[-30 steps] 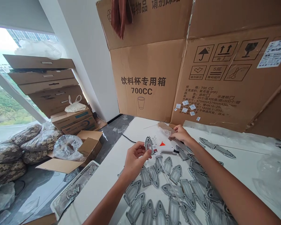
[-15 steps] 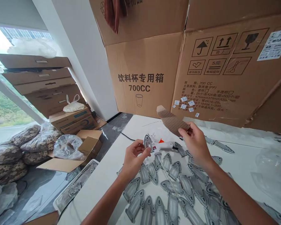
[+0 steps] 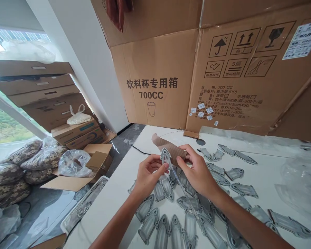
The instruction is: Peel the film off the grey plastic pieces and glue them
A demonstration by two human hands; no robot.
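Observation:
My left hand (image 3: 149, 175) pinches a small grey pointed frame piece (image 3: 165, 156) upright between thumb and fingers. In my right hand (image 3: 199, 173) is a curved strip of brown cardboard (image 3: 167, 144), gripped at its right end. The strip passes just behind the grey piece; whether the two touch I cannot tell. Below both hands, many similar grey frame pieces (image 3: 175, 230) with pale centres lie spread over the white table (image 3: 114, 211). A thin pale rod or cord (image 3: 182, 189) runs down across some of them. The strip and hands hide the tabletop behind them.
Large cardboard panels (image 3: 155, 62) stand along the table's back edge. Clear plastic wrap (image 3: 300, 180) lies at the right. At the left are a white basket (image 3: 67, 221), an opened carton (image 3: 100, 160) and patterned bundles (image 3: 5, 173). A black cable (image 3: 140, 150) crosses the table edge.
My right hand has brought the cardboard strip left and down to the grey piece. A white glue gun with an orange part, seen earlier behind the hands, is now hidden. The view has shifted slightly.

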